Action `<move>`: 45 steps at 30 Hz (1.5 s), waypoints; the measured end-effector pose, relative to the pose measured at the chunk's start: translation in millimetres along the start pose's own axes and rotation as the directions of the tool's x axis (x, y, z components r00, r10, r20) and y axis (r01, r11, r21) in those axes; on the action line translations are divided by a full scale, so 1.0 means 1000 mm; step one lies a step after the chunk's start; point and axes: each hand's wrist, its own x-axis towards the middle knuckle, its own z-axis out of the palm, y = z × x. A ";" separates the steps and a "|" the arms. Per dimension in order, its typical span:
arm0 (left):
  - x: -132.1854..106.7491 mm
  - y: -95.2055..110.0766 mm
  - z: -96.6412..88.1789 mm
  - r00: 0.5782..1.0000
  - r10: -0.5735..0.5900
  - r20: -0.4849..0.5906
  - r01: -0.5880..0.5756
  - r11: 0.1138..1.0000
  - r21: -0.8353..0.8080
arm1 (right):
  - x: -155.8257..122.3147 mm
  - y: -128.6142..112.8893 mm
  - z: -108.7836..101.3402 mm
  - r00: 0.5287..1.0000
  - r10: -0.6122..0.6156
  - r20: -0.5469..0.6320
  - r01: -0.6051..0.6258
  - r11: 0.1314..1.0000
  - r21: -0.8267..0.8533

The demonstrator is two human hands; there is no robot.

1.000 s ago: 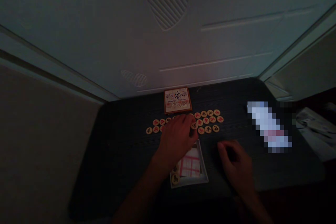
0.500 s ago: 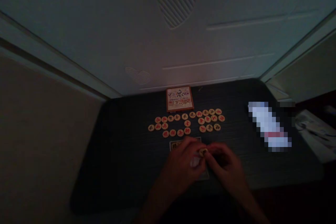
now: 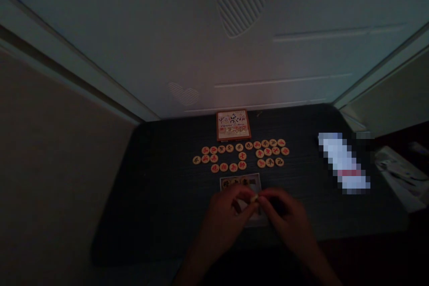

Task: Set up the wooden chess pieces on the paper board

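Between the fingertips of both hands is one round Chinese chess piece (image 3: 254,198), tilted so that mostly its pale edge shows. My left hand (image 3: 231,210) pinches it from the left and my right hand (image 3: 283,208) from the right. Both hands are closed over an open shallow box tray (image 3: 263,220), whose lower left part they hide. Three chess pieces (image 3: 235,182) with dark characters lie in a row at the tray's far end. Beyond it, several red and black chess pieces (image 3: 242,156) are laid out flat in rows on the dark table.
The Chinese chess box lid (image 3: 233,125) lies at the table's back, near a white panel (image 3: 150,44) with heart reliefs. A blurred-out pale object (image 3: 343,163) is on the right of the dark table (image 3: 150,214). Whitish items (image 3: 400,178) are beyond its right edge.
The chess piece in my fingers has turned from showing its face to showing its edge. My left hand has shifted down slightly, uncovering more pieces in the tray. The view has moved a little.
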 end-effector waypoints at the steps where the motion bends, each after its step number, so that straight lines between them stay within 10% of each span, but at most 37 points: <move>1: 0.000 0.000 0.000 1.000 -0.006 -0.004 0.006 1.000 -0.027 | 0.000 0.000 0.000 1.000 -0.007 -0.004 0.007 1.000 -0.006; 17: 0.001 -0.004 0.010 1.000 0.008 -0.005 -0.009 0.993 -0.121 | 0.004 0.009 -0.002 0.998 -0.060 -0.028 0.060 0.998 -0.012; 28: 0.013 -0.022 -0.011 0.941 0.319 -0.114 -0.214 0.822 0.527 | 0.025 0.008 0.005 0.967 -0.235 -0.100 0.196 0.935 -0.296; 45: 0.022 -0.030 0.001 0.930 0.363 -0.064 -0.261 0.771 0.582 | 0.033 0.012 0.020 0.917 -0.394 -0.064 0.304 0.793 -0.528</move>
